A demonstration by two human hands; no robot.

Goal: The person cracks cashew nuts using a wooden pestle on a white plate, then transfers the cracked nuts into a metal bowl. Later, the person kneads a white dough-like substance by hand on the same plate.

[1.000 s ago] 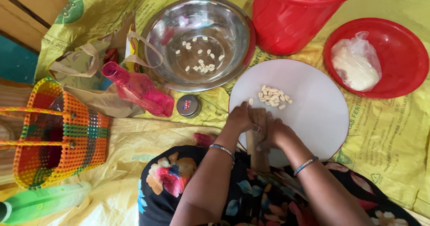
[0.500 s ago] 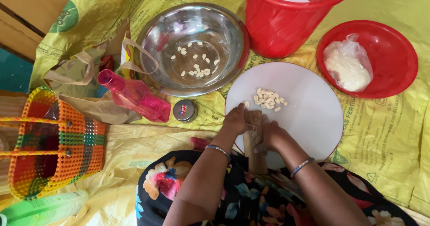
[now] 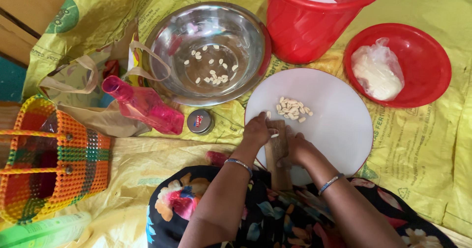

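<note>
Closest in, a lap in black floral cloth fills the bottom of the view, and both forearms reach forward from it, each with a thin bangle at the wrist. The left hand and right hand sit on either side of a narrow wooden piece that runs from the lap up onto the near edge of a round white board. The fingers of both hands are curled inward against the wood; the left ones pinch at something small and pale on top of it, though how tightly either hand grips I cannot tell.

Just beyond the hands, a small heap of pale peeled cloves lies on the board. To the left of the board a little round tin stands on the yellow printed sack, with a pink plastic bottle lying on its side beside it and a woven orange basket further left.

Further off, a steel bowl holds a scatter of the same pale pieces. To its right stands a red bucket, and at far right a red basin holds a white lump in a clear plastic bag.
</note>
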